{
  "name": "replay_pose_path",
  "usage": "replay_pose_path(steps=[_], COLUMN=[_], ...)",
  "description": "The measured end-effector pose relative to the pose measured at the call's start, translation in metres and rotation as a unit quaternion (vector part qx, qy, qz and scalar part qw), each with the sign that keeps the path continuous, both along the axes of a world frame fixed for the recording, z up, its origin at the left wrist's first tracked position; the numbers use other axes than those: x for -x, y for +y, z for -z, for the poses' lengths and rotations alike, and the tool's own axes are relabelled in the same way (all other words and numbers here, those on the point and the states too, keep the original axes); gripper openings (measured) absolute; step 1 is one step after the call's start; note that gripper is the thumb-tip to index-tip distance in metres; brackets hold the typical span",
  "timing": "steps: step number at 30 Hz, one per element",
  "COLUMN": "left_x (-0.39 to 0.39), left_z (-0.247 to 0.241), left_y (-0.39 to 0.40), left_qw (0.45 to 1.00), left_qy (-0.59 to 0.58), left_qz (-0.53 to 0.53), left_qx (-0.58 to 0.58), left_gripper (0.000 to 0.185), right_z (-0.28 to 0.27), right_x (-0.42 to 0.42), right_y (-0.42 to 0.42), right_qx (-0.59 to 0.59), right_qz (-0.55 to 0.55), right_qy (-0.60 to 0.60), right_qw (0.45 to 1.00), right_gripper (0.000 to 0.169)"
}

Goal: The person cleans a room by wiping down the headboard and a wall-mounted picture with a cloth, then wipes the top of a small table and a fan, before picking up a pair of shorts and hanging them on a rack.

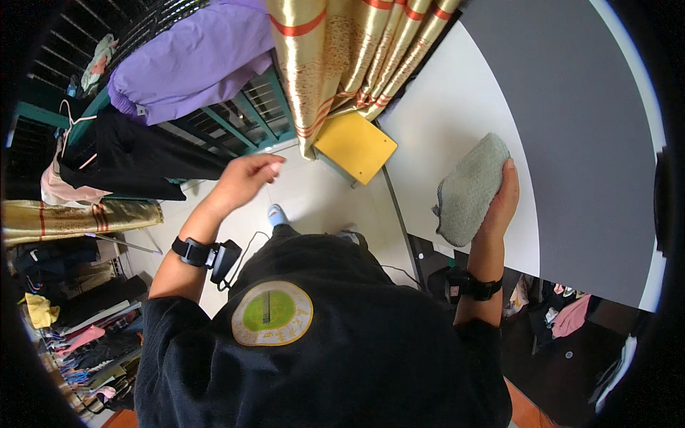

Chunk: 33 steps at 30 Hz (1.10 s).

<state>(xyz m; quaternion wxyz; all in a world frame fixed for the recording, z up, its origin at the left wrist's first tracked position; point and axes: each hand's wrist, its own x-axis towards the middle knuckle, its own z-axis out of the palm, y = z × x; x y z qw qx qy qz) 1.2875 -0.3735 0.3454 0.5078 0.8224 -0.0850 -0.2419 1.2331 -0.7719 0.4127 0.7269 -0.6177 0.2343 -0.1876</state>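
Observation:
My right hand (500, 206) grips a folded grey-green terry cloth (473, 187) by its right side. The cloth has a dark stitched edge and is in front of a white panel (428, 107) of a large piece of furniture; whether it touches the panel I cannot tell. On the left, my left hand (246, 179) is in the air over the tiled floor with its fingers loosely bent and nothing visible in it. Black straps with small devices sit on both wrists.
A yellow stool (357, 147) stands below a gold curtain (321, 69) with red bands. At left, a purple garment (192, 64) and black clothing (139, 155) hang by a green railing. A rack with clothes (91, 342) is lower left. Cables (246, 257) run near my feet.

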Motion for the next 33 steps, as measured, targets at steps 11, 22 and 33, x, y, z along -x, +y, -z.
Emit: replay_pose_path(steps=[11,22,33], left_x=[-0.063,-0.139,-0.170], left_z=[-0.010,0.021,0.006], left_y=[0.192,0.275,0.311], left_qw=[0.906,0.864,0.794], left_qy=[-0.054,-0.146,-0.286], left_qz=[-0.389,-0.450,-0.536], left_qx=[0.159,0.173,0.021], left_gripper=[0.062,0.094,0.098], right_z=[0.028,0.059,0.111], right_x=[-0.089,-0.186,-0.293], right_y=[0.186,0.329,0.311], right_qx=[0.241,0.218,0.347], right_qz=[-0.361,-0.366,-0.111], right_qy=[0.028,0.000,-0.123], right_qw=[0.901,0.905,0.923], right_gripper=[0.027,0.033,0.096])
